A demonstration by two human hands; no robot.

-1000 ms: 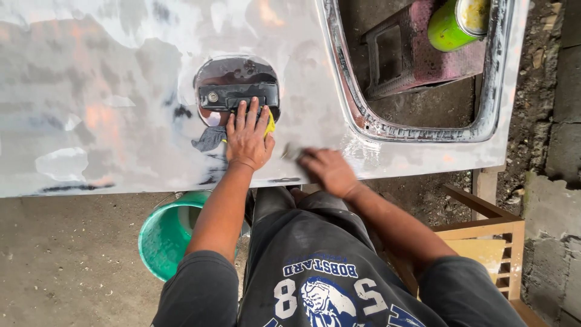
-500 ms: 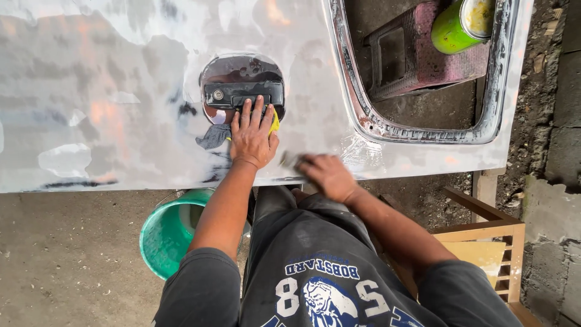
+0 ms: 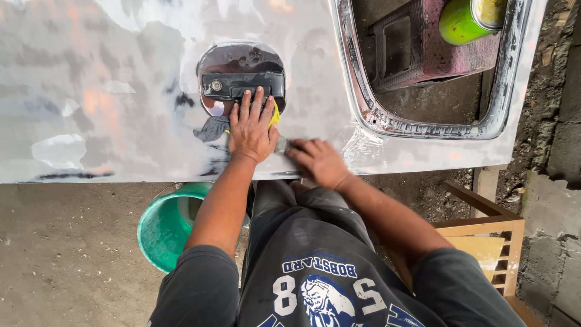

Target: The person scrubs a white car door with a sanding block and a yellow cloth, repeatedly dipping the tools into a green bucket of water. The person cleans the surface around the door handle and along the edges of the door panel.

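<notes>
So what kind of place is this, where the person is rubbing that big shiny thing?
Probably an outdoor car body repair yard. A bare grey car door panel lies flat with its black handle, both hands rub it, and a green bucket stands on the rough concrete ground.

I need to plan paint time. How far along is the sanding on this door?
Most of the door panel looks dull grey, already rubbed down. In hand: the left hand presses a yellow pad by the handle, and the right hand rubs near the lower edge. Dark patches below the handle remain.
</notes>
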